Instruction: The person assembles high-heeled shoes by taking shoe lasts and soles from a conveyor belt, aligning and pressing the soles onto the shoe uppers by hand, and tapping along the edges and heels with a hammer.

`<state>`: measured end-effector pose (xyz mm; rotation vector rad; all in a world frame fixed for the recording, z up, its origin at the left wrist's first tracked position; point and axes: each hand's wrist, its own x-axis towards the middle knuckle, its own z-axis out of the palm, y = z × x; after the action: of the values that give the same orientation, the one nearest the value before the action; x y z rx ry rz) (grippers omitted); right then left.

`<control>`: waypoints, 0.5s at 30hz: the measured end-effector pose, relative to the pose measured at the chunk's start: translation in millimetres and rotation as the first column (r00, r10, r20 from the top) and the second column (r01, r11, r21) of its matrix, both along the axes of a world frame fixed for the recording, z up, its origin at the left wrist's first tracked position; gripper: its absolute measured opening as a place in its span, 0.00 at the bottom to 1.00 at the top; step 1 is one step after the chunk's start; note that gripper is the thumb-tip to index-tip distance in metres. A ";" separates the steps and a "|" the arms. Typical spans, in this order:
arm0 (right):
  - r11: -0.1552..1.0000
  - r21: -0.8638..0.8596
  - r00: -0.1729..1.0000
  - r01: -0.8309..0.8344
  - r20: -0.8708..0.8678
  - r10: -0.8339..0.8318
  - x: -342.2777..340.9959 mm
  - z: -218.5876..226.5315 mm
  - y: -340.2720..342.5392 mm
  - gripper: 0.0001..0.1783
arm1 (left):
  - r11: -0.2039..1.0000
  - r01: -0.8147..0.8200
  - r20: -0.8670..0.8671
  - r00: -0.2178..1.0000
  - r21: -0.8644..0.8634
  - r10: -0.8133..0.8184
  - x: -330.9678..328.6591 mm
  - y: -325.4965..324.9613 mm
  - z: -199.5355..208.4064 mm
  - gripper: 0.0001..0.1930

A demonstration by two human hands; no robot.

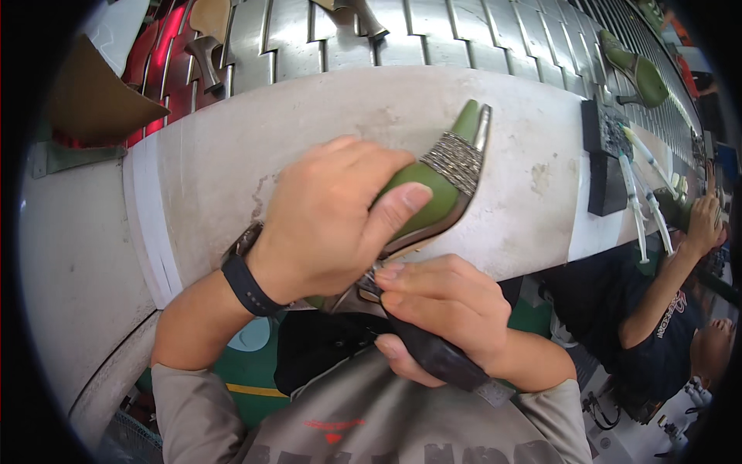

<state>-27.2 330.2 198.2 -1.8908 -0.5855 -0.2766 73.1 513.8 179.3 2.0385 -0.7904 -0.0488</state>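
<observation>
A green pointed-toe high-heeled shoe [437,199] lies tilted above the near edge of the bench, with a sparkling band across its toe. My left hand [332,205] is wrapped over it from above, the thumb pressing on the green upper. Below, my right hand [452,305] grips a dark, elongated object [433,348], wrapped-looking with a greyish end; I cannot make out its kind. The fingertips of this hand meet a shiny, ornamented part [369,284] close to the back of the shoe. My left palm hides much of the shoe's rear.
Beyond the pale bench [309,108] runs a slatted metal conveyor [440,39], bearing a green shoe [638,69] and other heeled shoes. Black blocks [605,158] and several syringes [635,197] sit at the right. A co-worker [657,309] is beside them. A brown sheet [97,97] stands far left.
</observation>
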 end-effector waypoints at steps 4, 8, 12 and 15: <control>0.993 0.078 0.985 -0.087 -0.140 0.097 4.6 0.8 -16.1 0.19 | 1.000 -0.019 -0.119 0.993 -0.005 0.018 5.0 -6.5 4.4 0.24; 0.977 0.162 0.901 0.139 -0.431 -0.056 1.3 30.2 -55.1 0.18 | 0.990 0.099 -0.361 0.931 0.101 -0.056 11.9 -17.1 33.1 0.39; 0.846 0.388 0.905 0.367 -0.358 -0.229 5.4 47.1 -66.1 0.16 | 0.955 -0.034 -0.080 0.995 0.294 0.060 -0.9 -32.6 27.6 0.46; 0.959 0.110 0.866 0.261 -0.465 -0.182 23.2 40.8 -65.1 0.13 | 0.946 -0.035 -0.113 0.991 0.323 0.075 0.8 -36.5 27.0 0.43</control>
<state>-3.9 265.1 239.0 -1.7735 -0.0238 -0.0252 73.9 477.3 206.3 2.3372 -0.6801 -0.2871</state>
